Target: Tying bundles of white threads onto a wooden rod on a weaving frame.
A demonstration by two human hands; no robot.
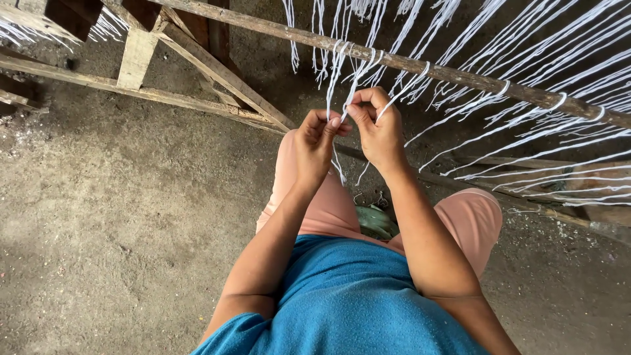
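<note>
Here both hands are raised just under a slanting wooden pole [460,75], and both are pinched closed on the same thin white cords [336,75] that hang from it. The left hand [315,141] is curled into a loose fist, its thumb and forefinger nipping the strands at their lower part. The right hand [376,125] sits just beside it and a little higher, fingertips touching those of the left, thumb and forefinger gripping the strands near where they loop over the pole. Short loose ends of cord dangle below the two hands, between the wrists.

The pole runs from the upper left down to the right edge, and many more white cords [526,125] are looped over it along its length, fanning out to the right and upward. A rough timber frame [141,56] of pale beams lies to the upper left, with another bundle of white strands at the far top-left corner. Beneath everything is a bare, dusty earth floor [112,223].

The person wears a blue top [348,302] and salmon-pink shorts [470,217], knees spread. Between the knees on the floor lies a dark green object [376,222], perhaps a bag or folded cloth; it is too hidden to name. A second thinner pole [526,207] runs low across the right side.
</note>
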